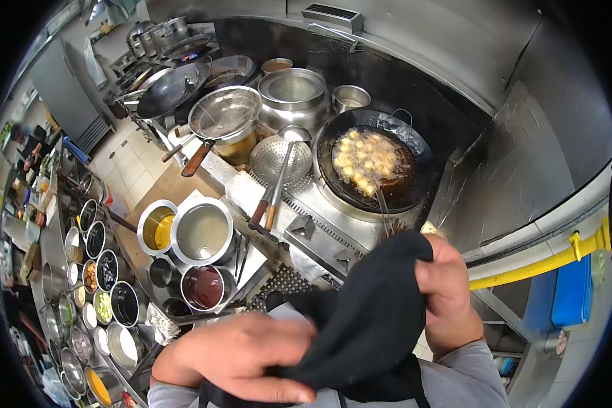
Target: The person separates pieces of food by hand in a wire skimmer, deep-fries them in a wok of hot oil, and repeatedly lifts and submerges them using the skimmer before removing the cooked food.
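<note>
A piece of black cloth (367,306) is bunched up in front of my body, stretched between my two hands. My right hand (449,289) is closed on its upper right edge, with the thumb pressed against the fabric. At the lower left, my left hand (245,353) grips the other side, its fingertips partly hidden by the folds and slightly blurred. Whether the cloth belongs to the black apron below it, I cannot tell. Beyond my hands, a black wok (415,139) holds pale yellow pieces (367,160) frying in bubbling oil, with a metal utensil handle (383,204) leaning out toward me.
A perforated skimmer (268,160) lies left of the wok. Nearby stand a pot topped by a strainer (224,112) and a large lidded pot (292,88). Several pots of liquids, including a cloudy one (202,234), and ingredient containers (105,306) fill the left. A yellow pipe (544,262) runs along the right.
</note>
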`<state>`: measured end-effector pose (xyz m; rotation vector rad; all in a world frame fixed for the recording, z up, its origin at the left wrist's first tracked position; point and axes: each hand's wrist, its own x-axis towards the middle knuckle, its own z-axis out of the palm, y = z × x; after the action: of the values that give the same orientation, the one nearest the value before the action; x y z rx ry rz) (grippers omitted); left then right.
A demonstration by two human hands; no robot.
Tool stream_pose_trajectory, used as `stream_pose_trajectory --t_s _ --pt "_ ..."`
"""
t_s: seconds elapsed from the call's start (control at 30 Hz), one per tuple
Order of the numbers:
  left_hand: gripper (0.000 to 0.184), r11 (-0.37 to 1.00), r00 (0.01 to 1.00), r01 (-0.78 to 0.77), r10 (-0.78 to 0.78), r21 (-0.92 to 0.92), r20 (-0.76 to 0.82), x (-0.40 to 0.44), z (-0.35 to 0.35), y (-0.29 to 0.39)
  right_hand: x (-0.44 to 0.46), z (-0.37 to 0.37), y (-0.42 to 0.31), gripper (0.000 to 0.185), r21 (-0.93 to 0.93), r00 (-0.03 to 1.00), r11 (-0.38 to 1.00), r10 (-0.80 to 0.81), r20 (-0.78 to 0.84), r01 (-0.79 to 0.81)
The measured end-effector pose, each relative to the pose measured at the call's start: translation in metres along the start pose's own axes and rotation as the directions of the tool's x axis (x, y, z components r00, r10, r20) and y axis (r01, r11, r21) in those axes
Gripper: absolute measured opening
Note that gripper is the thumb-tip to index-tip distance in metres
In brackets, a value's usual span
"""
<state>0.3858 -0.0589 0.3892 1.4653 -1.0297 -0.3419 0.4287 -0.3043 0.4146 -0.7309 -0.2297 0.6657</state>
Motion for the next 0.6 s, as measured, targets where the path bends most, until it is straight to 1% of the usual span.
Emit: stream_pose_trajectory --t_s 0.03,0.07,0.1,0.13,0.17,0.2,0.23,0.3,0.33,0.43,0.5,0.53,0.57,0.6 --pt "0.029 0.984 0.997 -0.036 0.048 -0.174 0.065 0.001 0.0 0.008 -0.001 0.004 0.001 0.024 0.008 0.997 1.0 0.006 0.071 -0.006" --pt "0.025 0.939 0.985 -0.165 0.173 -0.301 -0.002 0.007 0.001 0.011 -0.003 0.009 0.0 0.024 0.006 0.986 1.0 0.01 0.165 -0.011" --pt "0.025 0.863 0.955 -0.294 0.286 -0.412 -0.084 0.015 0.006 0.014 -0.004 0.015 -0.002 0.024 -0.01 0.96 1.0 0.009 0.279 -0.006" --pt "0.034 0.742 0.944 -0.321 0.296 -0.588 -0.142 0.023 0.015 0.02 -0.006 0.02 -0.003 0.024 -0.022 0.904 0.999 -0.019 0.428 0.031" --pt "0.033 0.732 0.922 -0.359 0.376 -0.579 -0.097 0.03 0.015 0.024 -0.004 0.024 -0.003 0.025 -0.02 0.838 0.998 -0.042 0.544 0.063" --pt "0.035 0.688 0.871 -0.462 0.47 -0.559 -0.142 0.032 0.028 0.022 -0.003 0.027 -0.001 0.025 -0.011 0.765 0.996 -0.058 0.641 0.085" --pt "0.038 0.663 0.829 -0.514 0.548 -0.544 -0.115 0.036 0.031 0.022 -0.002 0.031 0.0 0.025 0.001 0.71 0.996 -0.067 0.701 0.093" --pt "0.042 0.592 0.722 -0.608 0.689 -0.529 -0.059 0.044 0.037 0.02 -0.002 0.037 -0.001 0.026 -0.009 0.662 0.995 -0.059 0.747 0.098" --pt "0.042 0.608 0.723 -0.65 0.679 -0.455 -0.125 0.043 0.043 0.024 -0.003 0.038 0.0 0.026 -0.008 0.649 0.995 -0.059 0.759 0.1" --pt "0.042 0.612 0.695 -0.672 0.716 -0.417 -0.071 0.045 0.042 0.026 -0.004 0.042 -0.002 0.027 -0.018 0.625 0.994 -0.054 0.779 0.108" --pt "0.041 0.653 0.737 -0.661 0.658 -0.37 -0.157 0.041 0.048 0.03 -0.006 0.04 -0.002 0.028 -0.041 0.619 0.992 -0.043 0.784 0.121" --pt "0.041 0.667 0.749 -0.655 0.636 -0.355 -0.185 0.04 0.048 0.031 -0.007 0.037 -0.003 0.029 -0.056 0.625 0.991 -0.035 0.78 0.125" --pt "0.04 0.683 0.756 -0.648 0.629 -0.337 -0.179 0.041 0.047 0.031 -0.007 0.033 -0.005 0.029 -0.088 0.642 0.987 -0.018 0.766 0.133" --pt "0.04 0.691 0.76 -0.644 0.625 -0.328 -0.175 0.038 0.042 0.028 -0.009 0.028 -0.004 0.03 -0.136 0.678 0.982 0.011 0.735 0.131"
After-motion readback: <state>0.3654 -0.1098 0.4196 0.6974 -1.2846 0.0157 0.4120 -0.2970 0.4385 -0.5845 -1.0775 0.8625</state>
